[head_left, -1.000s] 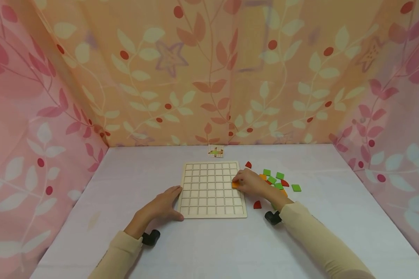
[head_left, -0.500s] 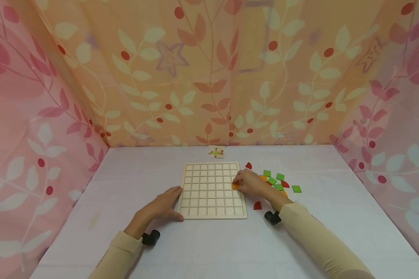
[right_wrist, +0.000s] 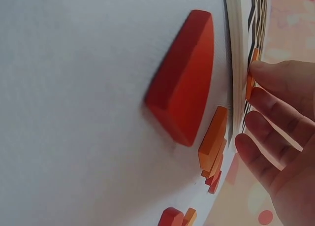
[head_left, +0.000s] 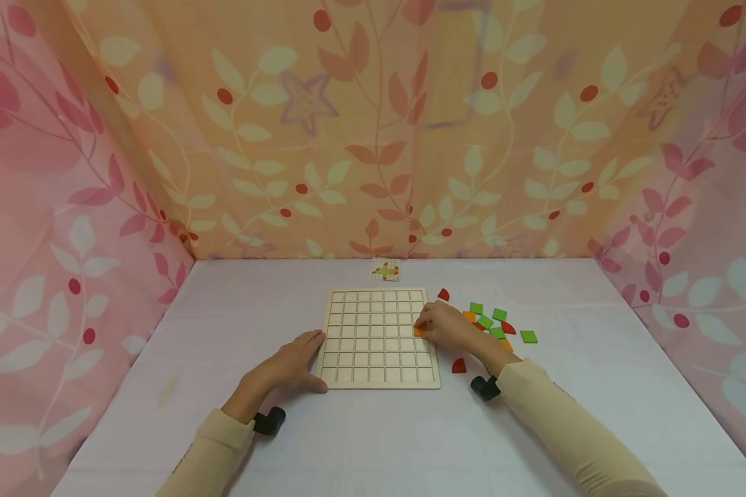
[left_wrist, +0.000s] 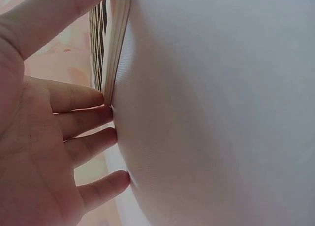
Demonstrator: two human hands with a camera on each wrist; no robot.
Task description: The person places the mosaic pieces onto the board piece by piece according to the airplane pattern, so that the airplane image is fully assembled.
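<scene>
A pale wooden grid board [head_left: 376, 345] lies flat on the white table. My left hand [head_left: 289, 362] rests at its left side, fingers spread and fairly straight. In the left wrist view, the thumb and a fingertip touch the board's edge [left_wrist: 118, 44]. Over the board's right column, my right hand [head_left: 444, 324] pinches an orange tile [head_left: 419, 330] between thumb and forefinger. The right wrist view shows this orange tile [right_wrist: 249, 85] against the grid, its other fingers loosely bent. The right hand partly covers the tile in the head view.
Right of the board lie several loose tiles: green squares [head_left: 499, 314], orange pieces [head_left: 505, 344] and red quarter-rounds [head_left: 458, 366]. One red piece [head_left: 443, 295] sits near the board's far right corner. Behind the board lies a small pattern card [head_left: 385, 269]. Patterned curtains [head_left: 373, 138] enclose the table.
</scene>
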